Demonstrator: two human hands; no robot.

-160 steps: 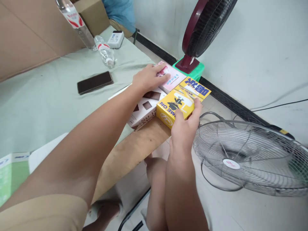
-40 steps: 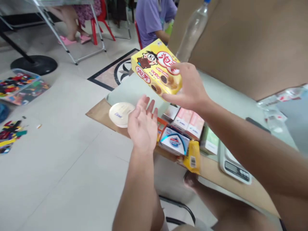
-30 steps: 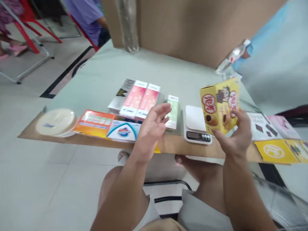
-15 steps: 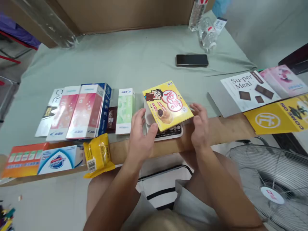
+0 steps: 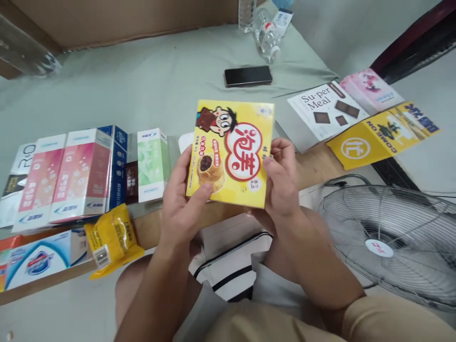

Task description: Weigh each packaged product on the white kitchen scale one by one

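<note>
A yellow snack box (image 5: pixel 231 152) with a cartoon face and a filled puff on its front is held up over the table's near edge. My left hand (image 5: pixel 185 194) grips its left side, thumb across the lower front. On the opposite side my right hand (image 5: pixel 283 180) is closed round the edge, thumb on the front. Behind the box, only a white corner of the kitchen scale (image 5: pixel 185 140) shows; the rest is hidden. Left of my left hand stands a green and white carton (image 5: pixel 152 164). Beyond my right hand lies a white "Su-per Meal" box (image 5: pixel 326 111).
Pink cartons (image 5: pixel 80 173), a blue and white soap box (image 5: pixel 42 261) and a yellow packet (image 5: pixel 113 242) line the left. A yellow "COME ON" box (image 5: pixel 377 135) and a pink box (image 5: pixel 372 89) are at right, above a fan (image 5: pixel 381 247). A phone (image 5: pixel 248 76) lies behind.
Earlier my right hand carried the yellow snack box rightward from the left. Half a second ago it rested on the scale between my open hands; now both hands grip it, raised and turned.
</note>
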